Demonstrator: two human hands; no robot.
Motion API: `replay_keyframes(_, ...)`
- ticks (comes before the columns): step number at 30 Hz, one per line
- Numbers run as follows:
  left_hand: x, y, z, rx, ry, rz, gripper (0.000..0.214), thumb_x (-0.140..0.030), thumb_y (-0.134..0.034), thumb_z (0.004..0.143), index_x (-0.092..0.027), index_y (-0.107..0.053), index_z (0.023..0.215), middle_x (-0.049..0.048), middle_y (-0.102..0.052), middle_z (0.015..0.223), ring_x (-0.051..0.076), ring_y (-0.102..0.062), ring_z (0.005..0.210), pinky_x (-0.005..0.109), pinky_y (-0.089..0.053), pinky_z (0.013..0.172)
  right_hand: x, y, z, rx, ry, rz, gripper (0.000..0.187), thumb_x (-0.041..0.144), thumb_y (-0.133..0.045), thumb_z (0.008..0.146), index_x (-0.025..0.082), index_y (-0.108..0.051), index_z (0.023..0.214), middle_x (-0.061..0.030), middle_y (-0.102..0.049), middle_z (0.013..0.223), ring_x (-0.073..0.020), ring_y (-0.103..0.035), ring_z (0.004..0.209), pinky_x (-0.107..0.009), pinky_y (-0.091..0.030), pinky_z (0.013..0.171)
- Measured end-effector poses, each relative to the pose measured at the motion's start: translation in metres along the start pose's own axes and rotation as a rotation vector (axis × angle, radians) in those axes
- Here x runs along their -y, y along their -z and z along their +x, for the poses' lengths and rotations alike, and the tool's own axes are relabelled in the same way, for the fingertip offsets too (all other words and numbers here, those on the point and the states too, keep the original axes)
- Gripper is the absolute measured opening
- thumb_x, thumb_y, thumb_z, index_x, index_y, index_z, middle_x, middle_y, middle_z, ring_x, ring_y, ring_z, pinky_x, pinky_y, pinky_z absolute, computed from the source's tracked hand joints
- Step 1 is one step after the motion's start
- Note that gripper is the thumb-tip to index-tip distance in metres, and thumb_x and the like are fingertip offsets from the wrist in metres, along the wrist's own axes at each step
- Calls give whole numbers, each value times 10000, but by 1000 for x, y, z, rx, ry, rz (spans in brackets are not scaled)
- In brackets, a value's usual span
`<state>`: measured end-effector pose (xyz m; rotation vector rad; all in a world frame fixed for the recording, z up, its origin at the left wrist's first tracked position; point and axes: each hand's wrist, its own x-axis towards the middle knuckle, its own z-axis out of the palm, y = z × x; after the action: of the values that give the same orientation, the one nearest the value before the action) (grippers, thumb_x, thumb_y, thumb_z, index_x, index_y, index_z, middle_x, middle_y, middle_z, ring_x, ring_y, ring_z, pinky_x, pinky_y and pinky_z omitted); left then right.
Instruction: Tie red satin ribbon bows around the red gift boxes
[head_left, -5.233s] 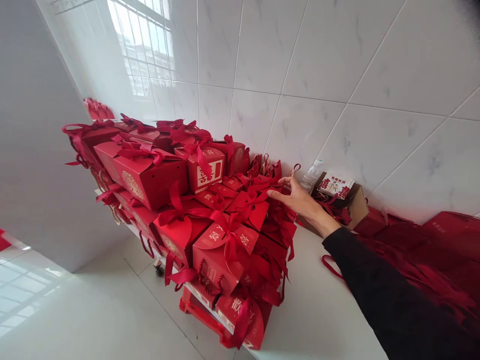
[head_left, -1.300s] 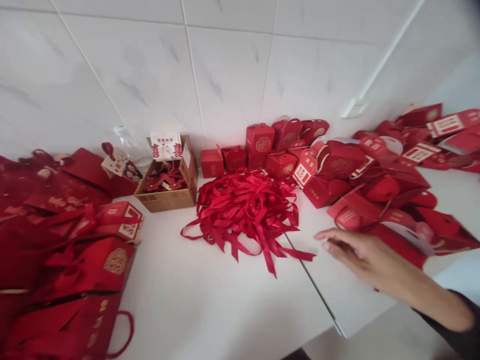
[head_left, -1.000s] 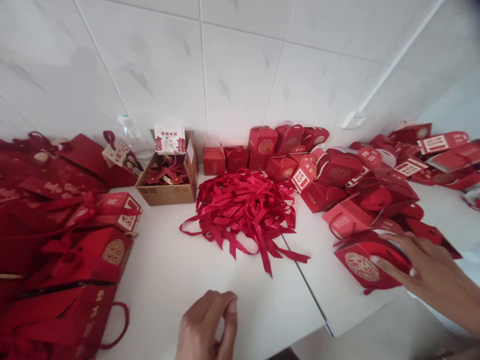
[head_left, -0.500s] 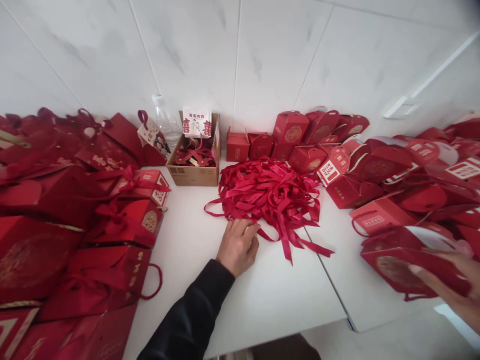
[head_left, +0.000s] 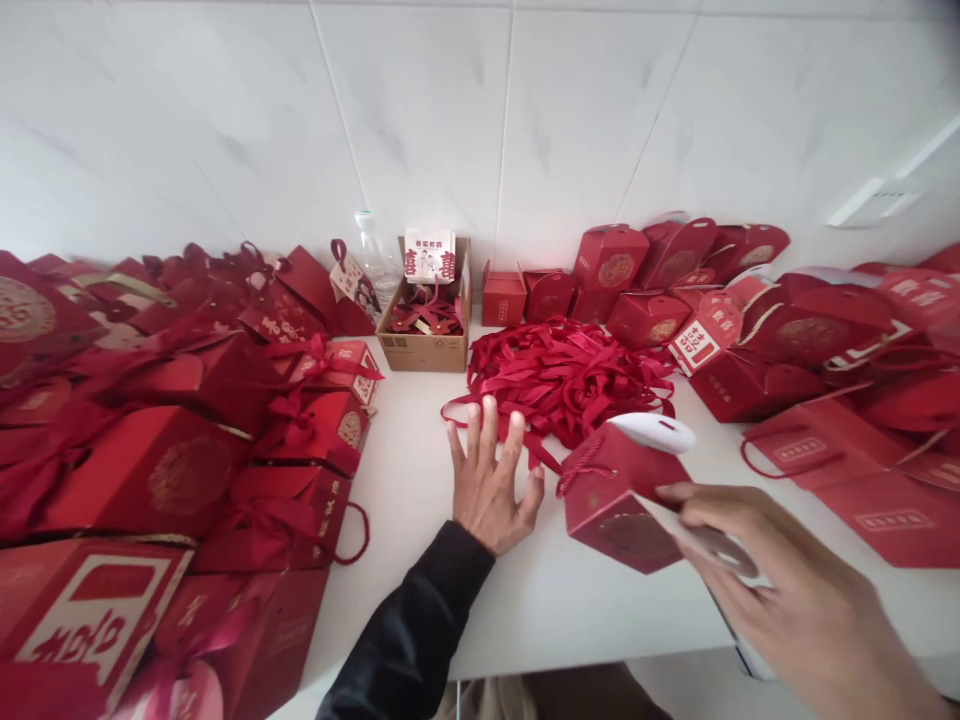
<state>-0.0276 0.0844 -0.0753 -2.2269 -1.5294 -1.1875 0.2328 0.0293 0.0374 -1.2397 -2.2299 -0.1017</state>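
My right hand [head_left: 780, 560] grips a red gift box [head_left: 622, 490] by its flap, with the fingers partly hidden behind it. The box has a rope handle on its left side, and its white-lined flaps stand open. It is tilted in front of a heap of red ribbons [head_left: 562, 380]. Fingers spread, my left hand [head_left: 495, 480] is just at the near left edge of the heap and holds nothing.
Red boxes with bows [head_left: 292, 510] crowd the left side. An open cardboard box [head_left: 427, 350] with tags and a clear plastic bottle [head_left: 371, 255] stand by the wall. More red boxes [head_left: 795, 390] are stacked on the right. The white table [head_left: 540, 610] ends near me.
My right hand has brought the gift box from the right pile leftward to the ribbons. My left hand has opened its fingers. The view has swung left.
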Motion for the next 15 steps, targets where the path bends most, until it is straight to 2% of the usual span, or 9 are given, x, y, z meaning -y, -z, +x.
replay_keyframes(2,3,11,-3,-45,77,-26,809,-316,-513,994,-184,-100,1677,199,-66,1754,323,46,1632,642,-4,1262,21,-13,12,4,91,74,123,306,-487,1097,239,-589,1087,-60,-708,1006,-207,-726,912,-312,-565,835)
replay_keyframes(4,7,22,-8,-83,167,-120,783,-332,-468,1026,-216,-60,1683,176,-107,1755,311,1,1634,630,-7,1271,37,-27,19,2,103,124,98,281,-494,1094,232,-570,1057,-50,-698,940,-206,-722,840,-320,-558,792)
replay_keyframes(7,10,37,-14,-109,268,-291,698,-365,-360,1076,-261,-36,1686,135,-163,1752,284,-62,1633,600,-21,1288,59,-46,25,-12,26,178,150,329,-497,1093,243,-569,994,-18,-686,814,-197,-704,678,-305,-548,634)
replay_keyframes(9,12,44,-17,-122,301,-332,646,-370,-306,1093,-292,-58,1685,104,-173,1755,269,-74,1633,577,-21,1298,74,-53,28,26,-70,280,176,382,-506,1090,251,-594,1013,-7,-713,799,-179,-699,604,-269,-540,536)
replay_keyframes(12,13,51,-20,-130,316,-317,623,-373,-288,1100,-314,-75,1683,88,-188,1754,262,-91,1632,563,-36,1305,88,-50,33,109,-202,479,191,434,-551,1067,275,-635,1132,-10,-778,944,-161,-739,644,-218,-564,512)
replay_keyframes(13,12,54,-21,-130,322,-320,621,-373,-290,1100,-316,-81,1682,90,-198,1752,264,-111,1630,561,-52,1306,87,-46,36,97,-236,509,208,450,-564,1057,284,-644,1154,-13,-783,987,-168,-752,689,-220,-581,545)
replay_keyframes(15,6,61,-26,-132,346,-375,615,-386,-294,1099,-308,-107,1680,106,-228,1743,273,-176,1620,555,-116,1305,77,-39,40,-25,-320,476,235,478,-583,1032,286,-666,1136,-27,-779,1002,-197,-753,758,-263,-607,649)
